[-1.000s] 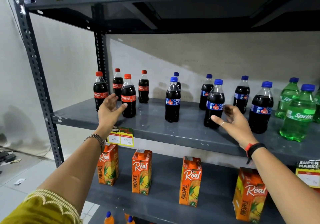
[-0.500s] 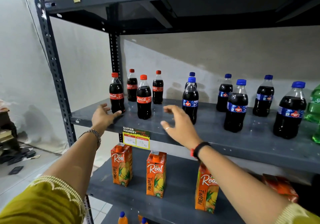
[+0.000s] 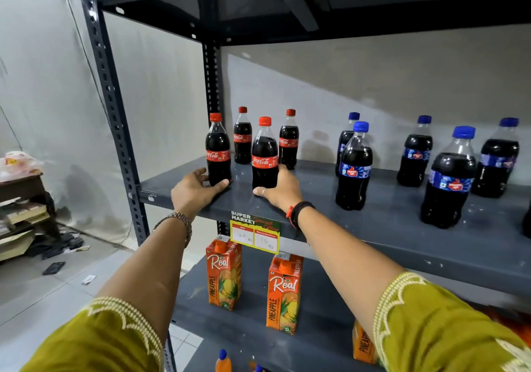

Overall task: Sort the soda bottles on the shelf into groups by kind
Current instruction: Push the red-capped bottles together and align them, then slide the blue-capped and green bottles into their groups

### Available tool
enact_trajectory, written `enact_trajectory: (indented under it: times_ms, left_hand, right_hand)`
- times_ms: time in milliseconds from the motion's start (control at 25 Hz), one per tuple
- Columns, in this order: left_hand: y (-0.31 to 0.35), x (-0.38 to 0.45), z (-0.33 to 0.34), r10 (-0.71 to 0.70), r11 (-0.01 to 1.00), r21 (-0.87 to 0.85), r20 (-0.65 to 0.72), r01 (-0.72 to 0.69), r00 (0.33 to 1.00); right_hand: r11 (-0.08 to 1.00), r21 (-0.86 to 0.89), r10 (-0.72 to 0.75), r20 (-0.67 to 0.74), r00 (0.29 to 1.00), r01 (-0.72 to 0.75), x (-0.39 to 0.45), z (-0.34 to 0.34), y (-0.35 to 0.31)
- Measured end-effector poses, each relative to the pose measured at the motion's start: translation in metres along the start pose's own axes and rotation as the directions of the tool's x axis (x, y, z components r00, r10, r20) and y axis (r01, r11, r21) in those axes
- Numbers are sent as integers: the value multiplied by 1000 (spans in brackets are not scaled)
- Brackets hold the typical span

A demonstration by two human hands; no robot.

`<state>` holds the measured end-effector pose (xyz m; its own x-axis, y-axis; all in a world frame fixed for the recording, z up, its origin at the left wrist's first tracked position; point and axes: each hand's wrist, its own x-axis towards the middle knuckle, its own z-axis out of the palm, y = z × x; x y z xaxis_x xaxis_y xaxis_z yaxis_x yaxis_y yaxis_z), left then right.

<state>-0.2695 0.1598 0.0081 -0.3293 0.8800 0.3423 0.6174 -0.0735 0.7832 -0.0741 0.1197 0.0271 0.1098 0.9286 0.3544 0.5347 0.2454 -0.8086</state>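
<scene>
Two arms in green sleeves point(image 3: 448, 328) reach up to a grey shelf point(image 3: 373, 228). Low down, nearest to us, orange juice boxes point(image 3: 283, 294) stand on the shelf below. A yellow price tag point(image 3: 254, 235) hangs on the front edge of the soda shelf, between the two wrists.

The left hand point(image 3: 195, 189) rests on the shelf and wraps around the bottom of the front left cola bottle point(image 3: 218, 150), with the thumb in front of it. The right hand point(image 3: 280, 189) wraps around the bottom of the second front cola bottle point(image 3: 265, 153), just beside the first. Both bottles stand upright on the shelf and have red caps.

Behind them stand two more red-cap bottles point(image 3: 242, 136), close to the back wall. All four red ones are together at the left end of the shelf.

Further right, well apart from the red ones, stand the blue-cap bottles point(image 3: 355, 167). They are dark too, with blue labels. Six can be seen, some in front and some at the back, spread toward the right edge.
</scene>
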Motion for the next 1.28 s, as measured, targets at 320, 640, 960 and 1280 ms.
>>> enact_trajectory:
  times_ms: [320,640,960,1280]
  left_hand:
    - [4,-10,1,56,993,110,-95,-45,994]
    - [12,-40,-5,79,946,-299,-170,-128,982]
    - [89,-132,41,446,796,-472,37,-378,894]
    - [159,-153,109,342,904,-383,382,-190,859]
  right_hand:
    - [1000,28,-10,5,1000,10,0,-4,5]
    - [955,228,-114,-310,944,190,-50,-48,14]
    - [934,17,-270,-625,732,358,-104,-161,55]
    - [974,-226,-132,-656,743,-27,-113,-224,81]
